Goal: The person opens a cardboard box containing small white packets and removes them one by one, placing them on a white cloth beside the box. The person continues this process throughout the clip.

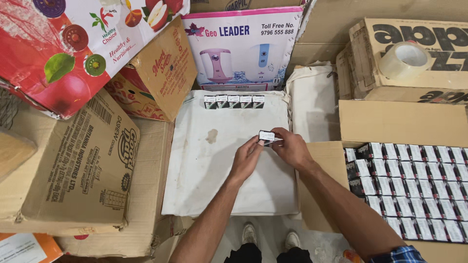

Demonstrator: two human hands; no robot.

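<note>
A small black-and-white box sits between both hands, held above the middle of a white sheet. The left hand pinches its near-left edge with fingertips closed on it; the right hand grips its right end, fingers curled over the top. The box lies roughly level, its long side running left to right.

Farther up the sheet, near its far edge, five like boxes stand in a tight row, touching side by side. To the right, an open carton holds many more of the same boxes, packed in rows. Behind it, a tape roll rests on another carton. A white sack leans between the sheet and those cartons. Brown cartons lie flattened to the left, with a red fruit carton above them. The person's shoes show below the sheet's near edge.
</note>
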